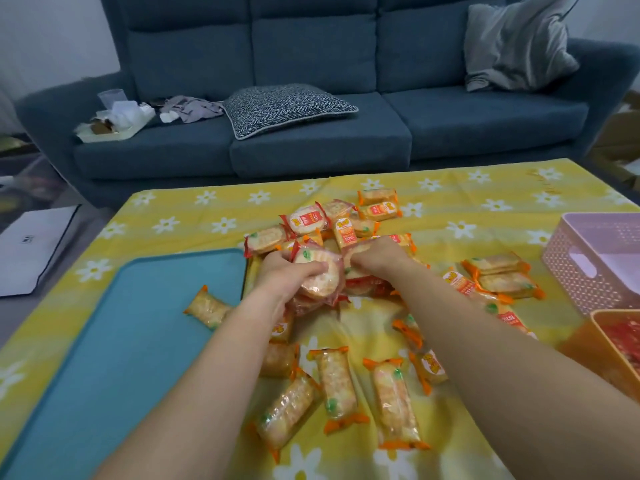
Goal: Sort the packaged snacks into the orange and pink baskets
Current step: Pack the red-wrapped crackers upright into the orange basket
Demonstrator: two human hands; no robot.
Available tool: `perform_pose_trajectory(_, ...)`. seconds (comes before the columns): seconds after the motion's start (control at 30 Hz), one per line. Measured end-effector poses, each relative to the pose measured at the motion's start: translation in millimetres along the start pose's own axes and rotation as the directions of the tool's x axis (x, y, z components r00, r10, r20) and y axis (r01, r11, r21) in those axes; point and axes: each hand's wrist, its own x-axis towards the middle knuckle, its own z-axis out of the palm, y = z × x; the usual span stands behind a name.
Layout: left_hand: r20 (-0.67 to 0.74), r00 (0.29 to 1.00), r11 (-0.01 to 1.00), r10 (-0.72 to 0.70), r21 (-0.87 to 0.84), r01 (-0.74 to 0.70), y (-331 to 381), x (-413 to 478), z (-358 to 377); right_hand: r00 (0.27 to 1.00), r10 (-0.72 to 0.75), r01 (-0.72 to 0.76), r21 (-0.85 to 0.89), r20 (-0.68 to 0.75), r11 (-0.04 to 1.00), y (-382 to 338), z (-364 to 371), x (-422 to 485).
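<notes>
Presently, step in hand: gathering red-wrapped round cracker packs out of the snack pile point(332, 233), before anything goes to a basket.
Landmark: the snack pile in the middle of the yellow flowered cloth point(194, 216); every place below is told from it.
Left hand point(284, 275): at the near-left edge of the pile, fingers curled shut around a round cracker pack point(318, 271), with more red packs bunched under the palm.
Right hand point(377, 254): at the near-right edge of the pile, just beside the left hand, fingers closed on another red-wrapped pack point(356, 252); how much it holds cannot be told, since the knuckles hide it.
Orange-wrapped long packs point(337, 386): scattered nearer the person than the pile, lying flat on the cloth, untouched.
Pink basket point(595, 258): well to the right of the pile, its inside looks bare from this angle.
Orange basket point(616, 344): right of the pile and nearer the person than the pink one, with red wrappers showing inside.
Teal tray point(138, 323): left of the pile, one long pack point(207, 306) lying on its edge.
Progress, as a judgement: early to middling; most snacks are still on the cloth.
Next move calls for: lifting both handfuls clear without dragging loose neighbours, then carrying them right, likely to the orange basket where red wrappers already lie.
</notes>
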Motion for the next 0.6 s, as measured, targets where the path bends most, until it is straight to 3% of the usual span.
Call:
perform_pose_trajectory(0.17,0.011,0.999,0.999,0.038,0.034,-0.039,-3,2,4,0.996,0.071,-0.082,0.276,0.048,0.958,0,0,-3)
perform_pose_trajectory(0.3,0.039,0.999,0.999,-0.020,-0.028,0.021,-1,4,9,0.992,0.102,-0.125,0.518,0.073,0.846,-5,5,-8)
perform_pose_trajectory(0.6,0.115,0.991,0.957,-0.061,-0.275,0.090,15,-22,8,0.989,0.060,-0.129,0.588,0.134,0.798,1,1,-30)
